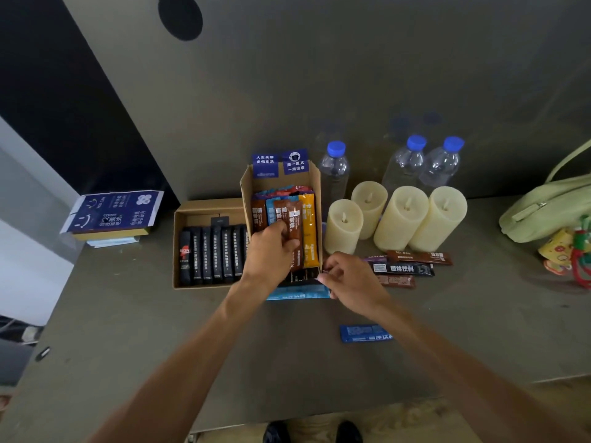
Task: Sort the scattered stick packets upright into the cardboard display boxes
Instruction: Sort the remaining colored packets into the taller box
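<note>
Where right hand (351, 279) meets box (245, 190) rim, left hand (268, 254) grips packet (292, 219).

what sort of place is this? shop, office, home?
Likely an office or home desk, not a shop: plain grey table, water bottles, candles and a green bag beside the packet boxes.

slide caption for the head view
Left hand grips a brown stick packet in the tall cardboard box, right hand at its front corner.

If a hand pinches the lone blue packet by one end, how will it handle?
The blue packet looks thin and flat, so probably light and a bit floppy. Lying flat on the table, it should slide, not roll.
</note>
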The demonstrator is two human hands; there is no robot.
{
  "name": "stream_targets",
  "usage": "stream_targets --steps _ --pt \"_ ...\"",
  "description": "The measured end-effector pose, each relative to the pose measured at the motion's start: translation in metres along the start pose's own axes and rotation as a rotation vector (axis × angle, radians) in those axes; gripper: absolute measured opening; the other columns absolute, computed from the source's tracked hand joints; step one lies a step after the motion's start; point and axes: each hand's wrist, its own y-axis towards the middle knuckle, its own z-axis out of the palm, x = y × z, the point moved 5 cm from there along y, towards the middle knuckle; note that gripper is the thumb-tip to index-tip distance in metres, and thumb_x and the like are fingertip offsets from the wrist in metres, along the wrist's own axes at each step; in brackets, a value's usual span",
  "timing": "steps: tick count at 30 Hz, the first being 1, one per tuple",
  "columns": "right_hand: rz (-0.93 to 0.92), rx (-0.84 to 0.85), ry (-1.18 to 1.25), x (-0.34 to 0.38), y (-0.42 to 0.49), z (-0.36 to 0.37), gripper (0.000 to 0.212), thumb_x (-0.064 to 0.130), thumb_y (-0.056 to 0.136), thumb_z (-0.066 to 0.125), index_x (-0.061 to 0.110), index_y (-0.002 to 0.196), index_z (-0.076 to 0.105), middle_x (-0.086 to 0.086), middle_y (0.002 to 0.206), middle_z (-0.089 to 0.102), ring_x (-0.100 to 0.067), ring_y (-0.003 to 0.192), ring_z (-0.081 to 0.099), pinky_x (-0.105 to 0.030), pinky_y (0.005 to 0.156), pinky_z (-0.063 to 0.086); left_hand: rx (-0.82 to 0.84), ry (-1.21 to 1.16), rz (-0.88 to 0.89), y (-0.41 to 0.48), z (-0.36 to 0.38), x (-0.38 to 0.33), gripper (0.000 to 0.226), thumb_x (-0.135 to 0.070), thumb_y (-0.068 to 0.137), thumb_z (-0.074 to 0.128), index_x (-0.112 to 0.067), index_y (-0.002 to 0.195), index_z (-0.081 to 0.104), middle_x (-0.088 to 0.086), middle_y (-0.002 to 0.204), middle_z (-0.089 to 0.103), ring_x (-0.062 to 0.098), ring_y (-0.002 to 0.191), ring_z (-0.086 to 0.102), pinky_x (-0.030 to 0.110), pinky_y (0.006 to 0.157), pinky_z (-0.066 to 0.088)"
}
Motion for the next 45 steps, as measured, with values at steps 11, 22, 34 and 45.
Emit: stream_targets --steps 11,22,34,45 --pt "0.032 0.016 -0.02 -0.01 0.013 0.004 0.011 0.029 0.092 0.069 0.021 0.094 0.061 0.001 0.085 0.07 -0.013 0.074 0.071 -0.033 0.074 0.057 -0.068 0.359 0.276 -0.016 0.008 0.006 0.042 -0.018 0.087 0.073 -0.015 0.121 0.049 0.007 0.124 0.052 0.025 0.105 0.063 0.037 0.078 0.06" --pt "0.026 0.047 -0.003 -0.008 0.016 0.002 0.011 0.029 0.091 0.07 0.022 0.095 0.063 0.005 0.083 0.066 -0.009 0.075 0.068 -0.023 0.067 0.05 -0.171 0.666 0.492 -0.017 0.025 0.011 0.075 -0.019 0.076 0.082 -0.011 0.142 0.047 0.011 0.149 0.042 0.031 0.141 0.034 0.05 0.114 0.033" --pt "0.031 0.076 0.025 -0.01 0.019 0.0 0.011 0.029 0.089 0.073 0.029 0.089 0.062 0.003 0.085 0.07 -0.006 0.074 0.068 -0.024 0.069 0.053 -0.185 0.721 0.467 -0.015 0.027 0.0 0.057 -0.019 0.074 0.081 -0.019 0.125 0.054 0.011 0.142 0.045 0.033 0.135 0.039 0.05 0.112 0.036" --pt "0.004 0.055 -0.014 -0.003 0.016 -0.001 0.013 0.028 0.091 0.071 0.03 0.089 0.058 0.006 0.085 0.066 -0.007 0.076 0.067 -0.021 0.066 0.047 -0.181 0.707 0.46 -0.016 0.026 0.003 0.057 -0.024 0.073 0.083 -0.02 0.123 0.057 0.011 0.142 0.045 0.032 0.137 0.036 0.05 0.11 0.039"
